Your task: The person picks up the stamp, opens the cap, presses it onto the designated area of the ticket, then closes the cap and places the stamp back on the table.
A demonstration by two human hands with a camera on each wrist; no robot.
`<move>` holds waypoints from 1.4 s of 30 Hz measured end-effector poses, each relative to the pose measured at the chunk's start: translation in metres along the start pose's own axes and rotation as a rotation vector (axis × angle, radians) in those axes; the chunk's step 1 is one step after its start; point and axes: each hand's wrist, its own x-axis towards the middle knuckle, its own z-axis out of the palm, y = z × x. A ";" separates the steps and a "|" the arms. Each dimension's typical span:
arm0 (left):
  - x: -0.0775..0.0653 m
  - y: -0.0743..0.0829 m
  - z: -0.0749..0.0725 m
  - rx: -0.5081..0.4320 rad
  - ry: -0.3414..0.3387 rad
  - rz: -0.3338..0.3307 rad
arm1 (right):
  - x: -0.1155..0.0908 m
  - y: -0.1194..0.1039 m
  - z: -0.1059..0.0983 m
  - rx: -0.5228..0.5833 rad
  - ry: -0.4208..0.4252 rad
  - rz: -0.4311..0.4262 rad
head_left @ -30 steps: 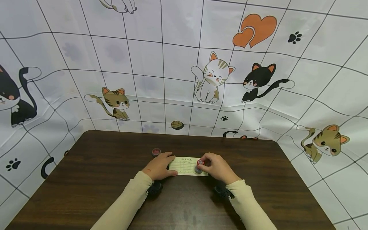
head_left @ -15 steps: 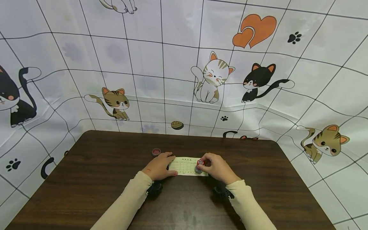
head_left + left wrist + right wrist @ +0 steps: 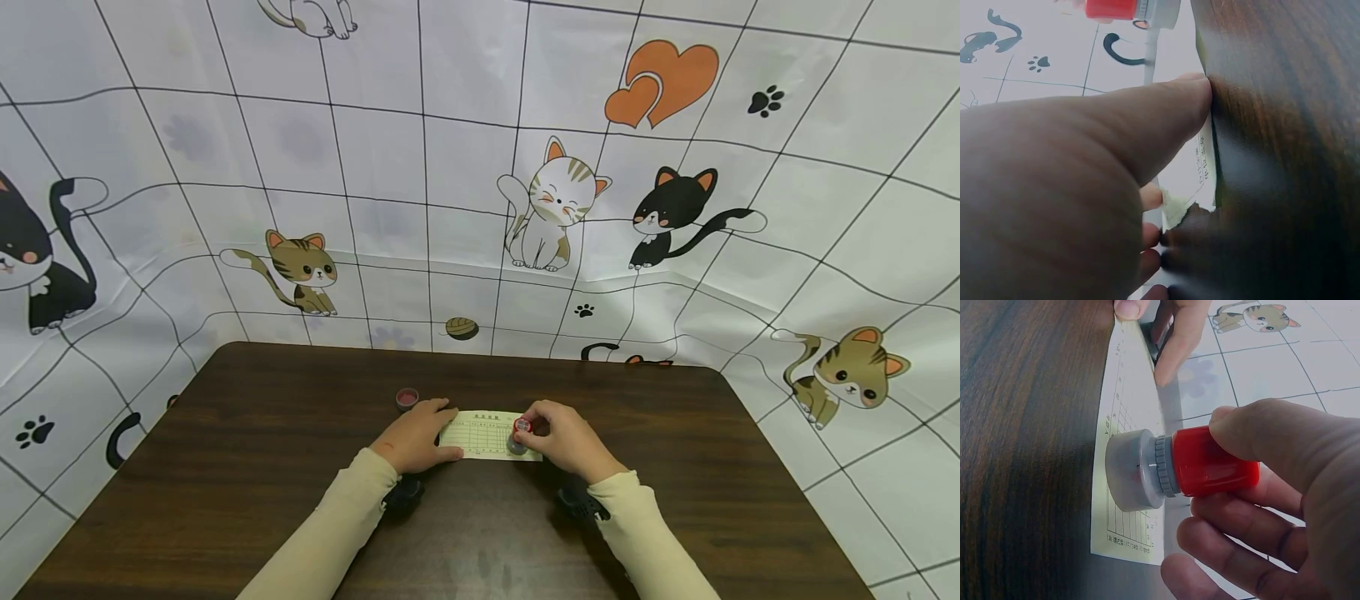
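A pale yellow printed form (image 3: 480, 437) with a ruled grid lies on the table. My left hand (image 3: 417, 435) rests on its left end; in the left wrist view the thumb (image 3: 1172, 103) presses the near edge and the fingertips sit past the torn end. My right hand (image 3: 573, 440) pinches the red handle of a round stamp (image 3: 1210, 461) between thumb and fingers. The stamp's grey, translucent base stands on the right part of the form, face against the paper. Whatever mark lies under the base is hidden.
A small round container (image 3: 407, 398) with a dark red inside, perhaps an ink pad or cap, sits just beyond my left hand. The dark wooden table (image 3: 247, 467) ends at the back against a white sheet (image 3: 382, 217) printed with cats. Black straps circle both wrists.
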 end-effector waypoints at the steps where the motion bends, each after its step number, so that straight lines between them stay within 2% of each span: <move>1: 0.000 0.000 0.000 0.000 0.002 0.001 | 0.000 0.000 0.000 -0.001 0.000 0.001; 33: 0.001 -0.002 0.002 -0.009 0.017 0.003 | 0.000 -0.001 0.001 0.019 -0.005 0.022; 42: 0.000 -0.001 0.002 -0.023 0.007 0.011 | -0.002 -0.001 0.000 0.074 -0.022 0.026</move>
